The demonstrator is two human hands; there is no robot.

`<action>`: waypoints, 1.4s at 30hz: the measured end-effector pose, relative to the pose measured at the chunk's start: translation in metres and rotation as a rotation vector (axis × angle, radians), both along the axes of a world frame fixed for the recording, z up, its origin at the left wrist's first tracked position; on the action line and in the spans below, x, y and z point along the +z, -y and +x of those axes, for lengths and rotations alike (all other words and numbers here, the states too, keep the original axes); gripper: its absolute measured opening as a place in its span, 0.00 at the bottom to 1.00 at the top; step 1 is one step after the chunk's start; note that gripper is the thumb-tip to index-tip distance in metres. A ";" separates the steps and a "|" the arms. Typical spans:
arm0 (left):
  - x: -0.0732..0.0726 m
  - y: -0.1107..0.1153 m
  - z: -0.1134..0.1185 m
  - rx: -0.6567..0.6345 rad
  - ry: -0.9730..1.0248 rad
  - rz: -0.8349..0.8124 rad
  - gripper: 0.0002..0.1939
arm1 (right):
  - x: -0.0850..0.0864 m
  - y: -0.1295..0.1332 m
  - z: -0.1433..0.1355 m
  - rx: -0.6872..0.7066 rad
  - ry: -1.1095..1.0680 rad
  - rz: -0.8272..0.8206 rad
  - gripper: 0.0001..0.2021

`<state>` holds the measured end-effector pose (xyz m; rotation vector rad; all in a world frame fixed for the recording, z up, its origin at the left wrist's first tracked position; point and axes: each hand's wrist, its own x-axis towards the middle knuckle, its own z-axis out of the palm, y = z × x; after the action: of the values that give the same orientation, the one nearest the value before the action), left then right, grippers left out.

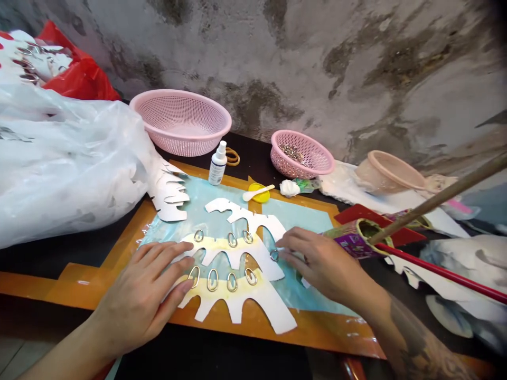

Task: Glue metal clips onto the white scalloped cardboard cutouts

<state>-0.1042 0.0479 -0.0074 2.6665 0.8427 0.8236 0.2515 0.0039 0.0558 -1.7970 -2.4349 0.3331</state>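
My left hand (144, 293) lies with fingers apart over the left ends of two white cutouts, its thumb near a gold ring. Metal oval rings (213, 279) sit in a row on the yellowish glued band of the front cutout (273, 311). More rings (232, 240) rest on the middle cutout (259, 253). My right hand (312, 258) is at the right end of the middle cutout, its fingertips by a small ring (274, 255); whether they grip it is unclear. Behind lies a third white cutout (253, 219) without rings.
Behind stand a pink basket (182, 138), a white bottle (217, 166), a yellow lid (261, 195) with a white spoon (253, 193), and a pink basket of rings (303, 166). A plastic bag (71, 163) fills the left. A can (356, 237) holding sticks leans near my right arm.
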 end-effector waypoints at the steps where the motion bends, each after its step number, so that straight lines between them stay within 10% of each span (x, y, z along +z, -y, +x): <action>1: 0.001 0.001 0.001 0.003 0.002 0.016 0.13 | -0.003 0.003 0.000 0.031 -0.002 -0.003 0.11; 9: 0.008 0.018 0.023 -0.026 0.001 0.082 0.13 | -0.016 0.001 -0.004 0.038 0.013 0.043 0.07; 17: -0.002 0.021 0.030 -0.060 -0.071 0.158 0.18 | 0.004 -0.014 -0.013 -0.060 -0.119 -0.033 0.08; 26: -0.004 0.019 0.029 -0.074 -0.149 0.158 0.23 | 0.003 -0.079 -0.083 0.295 -0.313 -0.139 0.08; 42: -0.005 0.015 0.026 -0.097 -0.139 0.165 0.24 | -0.018 -0.108 -0.102 0.355 -0.225 -0.190 0.04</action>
<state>-0.0777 0.0330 -0.0121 2.9123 0.6964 0.7203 0.1498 0.1118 0.0374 -1.2871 -2.6185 0.7729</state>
